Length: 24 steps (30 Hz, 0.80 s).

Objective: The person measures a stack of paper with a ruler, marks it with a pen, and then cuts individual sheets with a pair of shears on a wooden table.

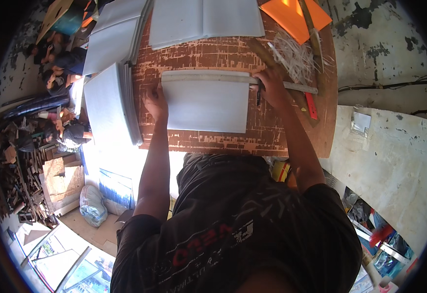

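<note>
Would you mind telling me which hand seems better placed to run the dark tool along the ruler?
Probably the right hand: it appears to hold the dark tool by the ruler, while the left hand is at the left edge of the pale sheet.

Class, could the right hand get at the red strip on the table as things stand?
Probably yes: the red strip lies near the right hand, largely uncovered. That hand, though, appears occupied with a black tool at the pale ruler, so it may need freeing first.
</note>
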Motion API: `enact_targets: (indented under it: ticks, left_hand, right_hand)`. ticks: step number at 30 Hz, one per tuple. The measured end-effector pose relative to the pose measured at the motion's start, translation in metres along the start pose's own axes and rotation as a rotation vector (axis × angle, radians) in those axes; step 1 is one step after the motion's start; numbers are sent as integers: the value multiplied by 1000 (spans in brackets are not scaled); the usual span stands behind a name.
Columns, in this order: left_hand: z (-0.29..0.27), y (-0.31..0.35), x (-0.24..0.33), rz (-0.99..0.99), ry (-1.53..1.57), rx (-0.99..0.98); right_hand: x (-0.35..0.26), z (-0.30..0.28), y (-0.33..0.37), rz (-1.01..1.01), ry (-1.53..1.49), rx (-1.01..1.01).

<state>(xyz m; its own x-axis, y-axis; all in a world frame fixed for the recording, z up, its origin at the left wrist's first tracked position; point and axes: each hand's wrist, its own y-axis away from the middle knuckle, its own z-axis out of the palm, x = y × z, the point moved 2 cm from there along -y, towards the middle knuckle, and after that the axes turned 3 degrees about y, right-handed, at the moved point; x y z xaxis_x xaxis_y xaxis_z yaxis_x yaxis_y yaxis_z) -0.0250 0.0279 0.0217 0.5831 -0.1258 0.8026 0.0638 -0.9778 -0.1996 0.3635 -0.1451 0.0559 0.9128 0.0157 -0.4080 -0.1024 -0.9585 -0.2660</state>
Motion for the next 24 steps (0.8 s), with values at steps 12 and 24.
enact_targets:
  ticks: [12, 24]
  left_hand:
    - [-55, 122, -28, -13, -228, 183]
    - [-55, 130, -24, -16, -186, 155]
  right_hand:
    - [-37, -29, 56, -56, -118, -167]
    - [-60, -1, 137, 141, -199, -325]
